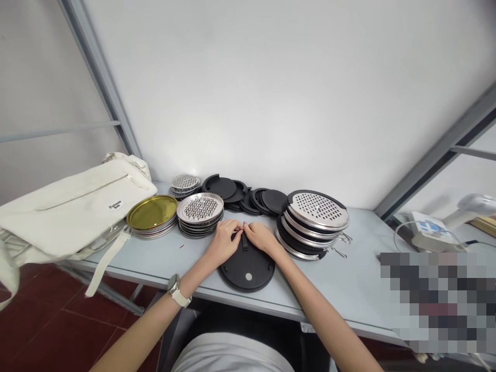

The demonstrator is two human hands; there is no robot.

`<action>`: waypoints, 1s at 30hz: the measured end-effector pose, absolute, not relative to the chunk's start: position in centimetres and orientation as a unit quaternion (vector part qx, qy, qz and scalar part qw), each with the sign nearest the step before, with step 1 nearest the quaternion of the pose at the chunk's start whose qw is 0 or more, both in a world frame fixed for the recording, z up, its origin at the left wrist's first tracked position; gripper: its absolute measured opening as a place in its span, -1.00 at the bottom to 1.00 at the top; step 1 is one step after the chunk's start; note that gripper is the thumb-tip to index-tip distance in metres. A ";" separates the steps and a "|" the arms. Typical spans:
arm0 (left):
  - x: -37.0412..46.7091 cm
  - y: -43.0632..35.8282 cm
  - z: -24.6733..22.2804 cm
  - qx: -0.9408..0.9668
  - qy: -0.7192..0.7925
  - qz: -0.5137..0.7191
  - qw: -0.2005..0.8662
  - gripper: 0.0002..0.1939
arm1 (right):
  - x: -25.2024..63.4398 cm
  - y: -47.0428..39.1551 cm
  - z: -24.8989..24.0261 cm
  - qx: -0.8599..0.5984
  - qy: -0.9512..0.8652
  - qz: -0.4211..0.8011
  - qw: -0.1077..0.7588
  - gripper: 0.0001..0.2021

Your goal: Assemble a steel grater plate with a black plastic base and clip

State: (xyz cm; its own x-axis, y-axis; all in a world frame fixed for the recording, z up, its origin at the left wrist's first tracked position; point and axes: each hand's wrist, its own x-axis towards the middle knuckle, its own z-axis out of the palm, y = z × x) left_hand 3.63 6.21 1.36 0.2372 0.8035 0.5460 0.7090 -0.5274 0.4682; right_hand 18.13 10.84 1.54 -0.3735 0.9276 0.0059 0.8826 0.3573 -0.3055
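A black round disc [256, 266] lies flat near the table's front edge, with a light round spot and a narrow black strip [245, 242] at its far side. My left hand [226, 238] and my right hand [259, 235] meet at the strip's far end, fingers closed in a pinch. What the fingertips hold is too small to make out. To the right stands a stack of perforated silver discs with black rims [318, 211]. Silver grater discs [200, 209] are piled to the left, beside a stack topped by a gold lid [153, 213].
Black round parts [220, 189] lie along the wall, near small grater discs [185, 182]. A white bag [85, 201] covers the table's left end. Metal clips [341, 252] stick out by the right stack. A white box [432, 231] with cables stands far right.
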 end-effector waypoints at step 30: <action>3.5 6.2 1.4 0.778 0.460 0.411 0.123 -0.87 | 18.3 10.2 2.7 -0.552 -0.818 0.146 0.068 -0.31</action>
State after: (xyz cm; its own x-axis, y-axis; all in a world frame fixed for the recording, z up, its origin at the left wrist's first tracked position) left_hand 3.52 6.17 1.41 0.2398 0.8161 0.5259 0.6138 -0.5471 0.5691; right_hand 18.29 10.18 2.67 -0.3814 0.9231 -0.0503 0.8837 0.3481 -0.3129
